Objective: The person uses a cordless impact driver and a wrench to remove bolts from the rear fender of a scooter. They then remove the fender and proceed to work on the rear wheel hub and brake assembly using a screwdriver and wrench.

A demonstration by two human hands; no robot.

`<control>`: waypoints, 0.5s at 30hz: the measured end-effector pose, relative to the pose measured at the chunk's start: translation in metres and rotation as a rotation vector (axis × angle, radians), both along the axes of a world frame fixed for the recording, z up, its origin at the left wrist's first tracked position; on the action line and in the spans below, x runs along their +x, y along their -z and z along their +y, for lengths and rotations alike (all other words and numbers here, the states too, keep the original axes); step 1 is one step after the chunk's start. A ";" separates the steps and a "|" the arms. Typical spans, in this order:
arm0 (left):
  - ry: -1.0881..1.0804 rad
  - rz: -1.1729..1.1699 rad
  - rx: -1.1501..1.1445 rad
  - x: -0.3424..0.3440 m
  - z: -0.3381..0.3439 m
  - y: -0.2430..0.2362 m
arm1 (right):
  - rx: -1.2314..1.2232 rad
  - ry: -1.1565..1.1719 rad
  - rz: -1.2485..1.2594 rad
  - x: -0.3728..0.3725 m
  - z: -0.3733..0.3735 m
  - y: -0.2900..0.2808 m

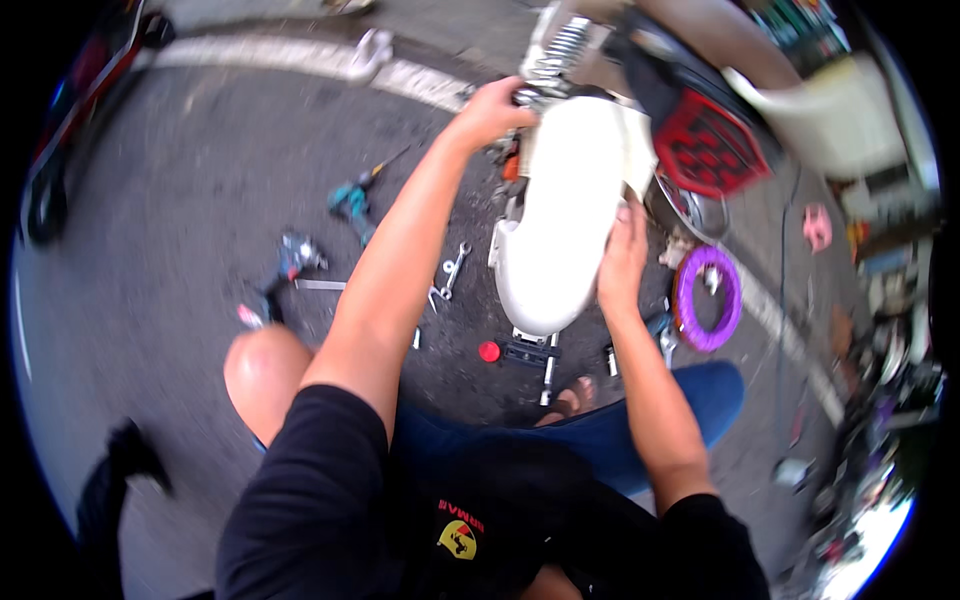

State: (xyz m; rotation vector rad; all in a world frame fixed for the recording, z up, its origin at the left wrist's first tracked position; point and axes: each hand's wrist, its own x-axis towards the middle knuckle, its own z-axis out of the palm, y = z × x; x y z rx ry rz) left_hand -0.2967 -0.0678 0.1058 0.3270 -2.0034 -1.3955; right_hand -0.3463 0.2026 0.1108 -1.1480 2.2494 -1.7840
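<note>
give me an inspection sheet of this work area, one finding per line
surface: grey pavement with a white painted line
job's things: white cover, metal spring at its far end
clutter: teal power tool and wrenches to its left; purple ring and metal bowl to its right
hands: left hand by the spring, right hand against the cover's right side; grips unclear
cables: thin dark line, possibly a cord
surroundings: pink object at right

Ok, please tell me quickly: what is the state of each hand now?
Left hand: at the lower end of the coil spring; grip cannot be told.
Right hand: open, against the right side of the white curved panel.
</note>
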 end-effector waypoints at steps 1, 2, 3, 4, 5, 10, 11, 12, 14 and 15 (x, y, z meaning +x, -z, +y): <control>-0.008 -0.014 0.011 -0.002 -0.003 0.001 | -0.011 -0.002 -0.018 0.000 0.001 0.001; 0.025 -0.001 0.056 -0.004 -0.003 0.003 | 0.038 0.026 0.049 0.004 0.002 0.002; 0.018 0.003 0.028 -0.005 -0.004 0.004 | 0.082 0.110 0.067 0.010 0.004 0.003; 0.057 0.014 0.091 -0.007 -0.005 0.005 | 0.067 0.120 0.015 0.018 0.006 0.002; 0.193 0.092 0.224 -0.006 -0.005 0.007 | -0.022 0.109 -0.051 0.029 0.007 0.001; 0.420 0.051 0.508 0.002 -0.019 0.013 | 0.037 -0.035 -0.263 0.094 0.012 0.009; 0.416 0.042 0.562 0.004 -0.021 0.013 | 0.093 0.039 -0.285 0.102 0.015 0.014; 0.445 0.034 0.575 0.006 -0.019 0.014 | 0.084 0.061 -0.134 0.108 0.020 0.019; 0.571 -0.025 0.743 0.007 -0.020 0.014 | 0.032 0.117 -0.146 0.107 0.033 0.026; 0.589 -0.004 0.743 0.007 -0.019 0.014 | 0.122 0.153 -0.066 0.100 0.045 0.023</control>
